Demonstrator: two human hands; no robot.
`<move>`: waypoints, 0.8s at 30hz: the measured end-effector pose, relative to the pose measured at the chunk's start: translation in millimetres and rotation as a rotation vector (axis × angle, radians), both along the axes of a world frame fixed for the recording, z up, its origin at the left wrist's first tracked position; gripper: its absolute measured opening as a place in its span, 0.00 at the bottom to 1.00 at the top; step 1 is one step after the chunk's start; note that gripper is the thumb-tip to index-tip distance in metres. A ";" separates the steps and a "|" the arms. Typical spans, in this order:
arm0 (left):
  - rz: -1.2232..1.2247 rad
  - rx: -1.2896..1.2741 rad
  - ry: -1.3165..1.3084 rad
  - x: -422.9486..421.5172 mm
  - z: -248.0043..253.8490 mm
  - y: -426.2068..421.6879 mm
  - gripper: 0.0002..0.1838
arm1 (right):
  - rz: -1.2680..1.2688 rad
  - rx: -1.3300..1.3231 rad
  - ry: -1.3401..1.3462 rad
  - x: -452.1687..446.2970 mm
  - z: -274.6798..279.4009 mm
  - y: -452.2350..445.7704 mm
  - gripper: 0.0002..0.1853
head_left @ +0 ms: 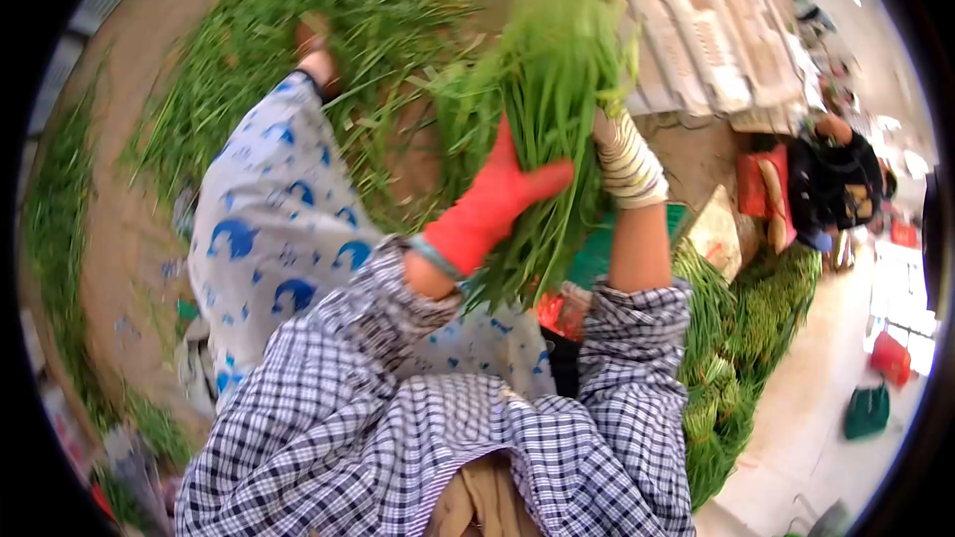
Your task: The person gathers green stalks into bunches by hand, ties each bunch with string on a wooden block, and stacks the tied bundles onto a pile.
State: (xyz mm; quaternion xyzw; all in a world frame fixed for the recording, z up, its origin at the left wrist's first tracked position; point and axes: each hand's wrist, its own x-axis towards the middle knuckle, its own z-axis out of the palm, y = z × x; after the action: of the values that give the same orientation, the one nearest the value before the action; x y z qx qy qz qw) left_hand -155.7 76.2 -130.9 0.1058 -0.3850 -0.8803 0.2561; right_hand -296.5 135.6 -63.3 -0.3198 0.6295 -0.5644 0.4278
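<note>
A large bunch of chives [557,80], long flat green leaves, is held up in front of me, its upper end smeared by motion. My left hand [487,204], in a red glove, is at the bunch's left side. Its thumb lies across the front of the leaves, with another finger pointing up along them. On the right side, my right hand [632,159], in a white glove with dark stripes, grips the bunch; its fingertips are mostly hidden behind the leaves. Loose ends hang down between my forearms, over my lap.
Loose green leaves [398,0] lie heaped on the floor ahead and left. White ridged crates [686,20] stand at the upper right. Tied green bundles [736,358] are piled on my right. A green plastic thing [597,249] is below my hands. A person [841,174] is farther right.
</note>
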 end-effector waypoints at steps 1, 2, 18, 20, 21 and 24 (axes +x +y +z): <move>0.040 0.249 -0.024 -1.3 -11.2 3.7 0.43 | 0.051 0.085 0.200 8.8 -3.2 -13.3 0.34; 0.071 0.260 -0.037 3.1 -18.6 5.1 0.43 | 0.075 0.236 0.490 13.8 -8.8 -16.4 0.38; -0.065 1.340 0.065 45.5 -124.5 5.1 0.57 | 1.097 1.296 0.810 58.3 -83.0 -130.6 0.59; -0.024 1.380 -0.095 49.3 -115.1 6.6 0.56 | 1.101 1.217 0.858 59.1 -96.1 -130.8 0.60; -0.005 1.398 -0.175 52.1 -103.8 3.4 0.56 | 1.103 1.212 0.848 60.8 -93.0 -127.2 0.60; -0.047 1.216 -0.027 39.1 -101.8 29.3 0.51 | 1.072 1.110 0.766 62.4 -62.2 -101.6 0.49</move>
State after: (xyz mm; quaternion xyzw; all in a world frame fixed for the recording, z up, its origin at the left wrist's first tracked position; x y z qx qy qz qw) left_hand -116.6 105.5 -232.7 0.2356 0.1812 -0.9465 0.1256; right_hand -234.1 33.9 -125.5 -0.4867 0.6794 0.2501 0.4889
